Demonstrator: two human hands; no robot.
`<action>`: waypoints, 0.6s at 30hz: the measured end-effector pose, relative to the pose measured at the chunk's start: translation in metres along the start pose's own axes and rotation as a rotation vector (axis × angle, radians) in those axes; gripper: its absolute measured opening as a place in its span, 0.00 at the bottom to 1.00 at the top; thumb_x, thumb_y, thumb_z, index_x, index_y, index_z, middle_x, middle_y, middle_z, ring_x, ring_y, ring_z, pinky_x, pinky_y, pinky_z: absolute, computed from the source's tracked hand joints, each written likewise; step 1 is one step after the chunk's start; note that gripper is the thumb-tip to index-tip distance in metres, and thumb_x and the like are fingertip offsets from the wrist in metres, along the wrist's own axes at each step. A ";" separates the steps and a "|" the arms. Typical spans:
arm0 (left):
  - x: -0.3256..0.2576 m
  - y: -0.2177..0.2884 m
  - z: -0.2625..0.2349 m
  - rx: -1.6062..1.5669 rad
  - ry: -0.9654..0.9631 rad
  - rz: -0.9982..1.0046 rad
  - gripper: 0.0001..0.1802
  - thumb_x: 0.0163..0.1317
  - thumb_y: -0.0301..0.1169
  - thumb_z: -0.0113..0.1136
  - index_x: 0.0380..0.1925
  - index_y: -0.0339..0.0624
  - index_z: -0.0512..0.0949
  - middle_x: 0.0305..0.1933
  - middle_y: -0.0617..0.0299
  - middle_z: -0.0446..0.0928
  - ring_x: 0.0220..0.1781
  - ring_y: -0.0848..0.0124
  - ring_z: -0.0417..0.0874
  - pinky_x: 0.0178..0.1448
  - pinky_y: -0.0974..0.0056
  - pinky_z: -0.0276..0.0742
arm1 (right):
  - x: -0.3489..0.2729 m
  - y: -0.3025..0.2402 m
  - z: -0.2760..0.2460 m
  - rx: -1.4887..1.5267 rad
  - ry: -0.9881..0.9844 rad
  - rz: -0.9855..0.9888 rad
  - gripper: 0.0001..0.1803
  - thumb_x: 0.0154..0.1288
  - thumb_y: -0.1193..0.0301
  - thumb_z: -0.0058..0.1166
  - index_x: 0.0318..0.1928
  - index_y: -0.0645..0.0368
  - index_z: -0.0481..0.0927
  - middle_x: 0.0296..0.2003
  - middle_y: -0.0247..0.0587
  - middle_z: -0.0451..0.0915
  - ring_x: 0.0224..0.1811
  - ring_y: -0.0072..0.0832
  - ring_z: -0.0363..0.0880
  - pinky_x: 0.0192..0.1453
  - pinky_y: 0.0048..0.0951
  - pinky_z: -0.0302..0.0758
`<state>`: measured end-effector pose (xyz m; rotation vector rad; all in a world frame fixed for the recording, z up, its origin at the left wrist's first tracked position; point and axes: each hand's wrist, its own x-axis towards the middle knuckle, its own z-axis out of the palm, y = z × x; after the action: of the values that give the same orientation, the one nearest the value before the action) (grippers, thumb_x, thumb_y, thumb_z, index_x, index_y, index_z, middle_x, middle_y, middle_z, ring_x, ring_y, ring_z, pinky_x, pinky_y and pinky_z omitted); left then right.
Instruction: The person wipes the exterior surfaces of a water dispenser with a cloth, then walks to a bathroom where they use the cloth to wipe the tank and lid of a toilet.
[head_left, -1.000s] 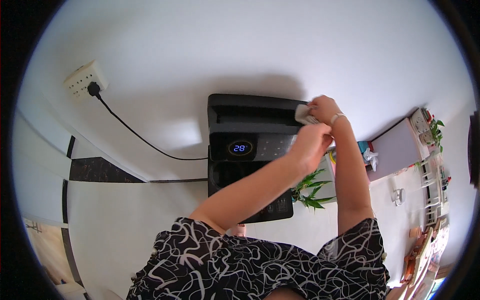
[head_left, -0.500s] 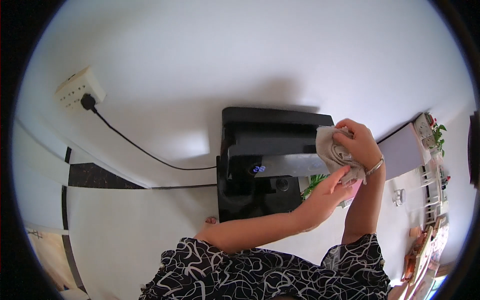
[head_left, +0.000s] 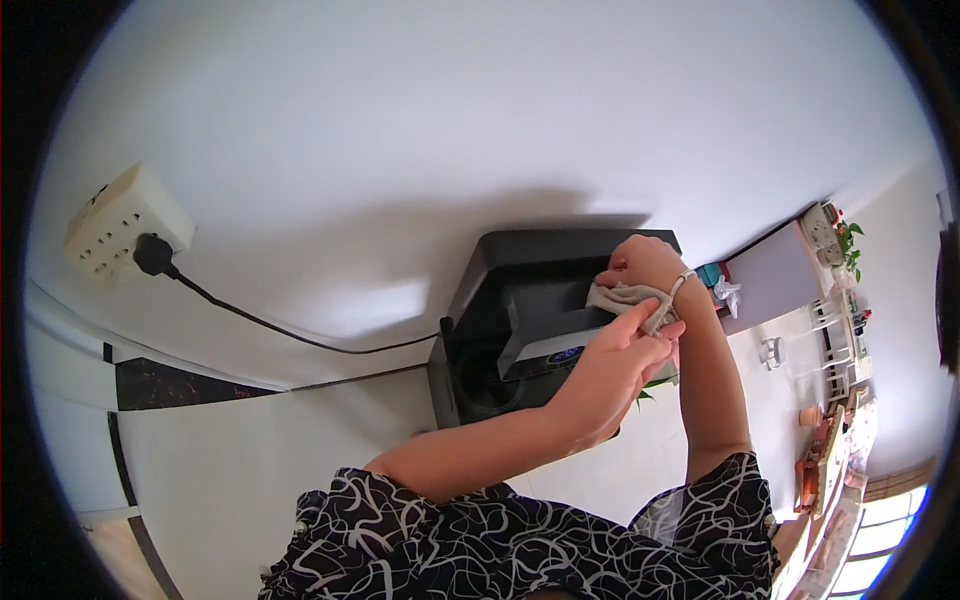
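A black appliance (head_left: 480, 285), which looks like a water dispenser, stands against the white wall, with a lit panel (head_left: 565, 356) on its front. Over its upper right part, my right hand (head_left: 648, 262) is closed on a bunched beige cloth (head_left: 625, 297), pressing it to the dark surface. My left hand (head_left: 610, 375) pinches the cloth's near end between thumb and fingers, just in front of the panel. The left forearm crosses the appliance's lower front and hides some of it. How far the cloth extends under the right hand is hidden.
A black cord (head_left: 290, 335) runs from the appliance to a plug (head_left: 153, 255) in a white wall socket block (head_left: 120, 225). To the right are a pale cabinet top (head_left: 775, 275), a tissue pack (head_left: 727, 293) and white chairs (head_left: 835, 350).
My right hand and the cloth have moved left, from the appliance's right edge onto its upper surface. My left hand has followed slightly left. The view has shifted, showing the appliance more from its side.
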<state>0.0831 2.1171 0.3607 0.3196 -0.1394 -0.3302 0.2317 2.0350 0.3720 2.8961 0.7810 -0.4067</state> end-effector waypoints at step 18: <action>-0.044 0.012 -0.019 0.110 -0.115 0.150 0.31 0.52 0.16 0.36 0.57 0.30 0.40 0.59 0.54 0.51 0.62 0.68 0.52 0.62 0.69 0.48 | 0.008 -0.065 0.002 0.253 -0.241 -0.703 0.15 0.49 0.76 0.44 0.39 0.50 0.76 0.30 0.42 0.77 0.32 0.36 0.75 0.39 0.27 0.70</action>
<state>0.0488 2.1485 0.3431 0.3963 -0.2939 -0.1921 0.2048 2.0940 0.3652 2.6042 1.7952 -0.9526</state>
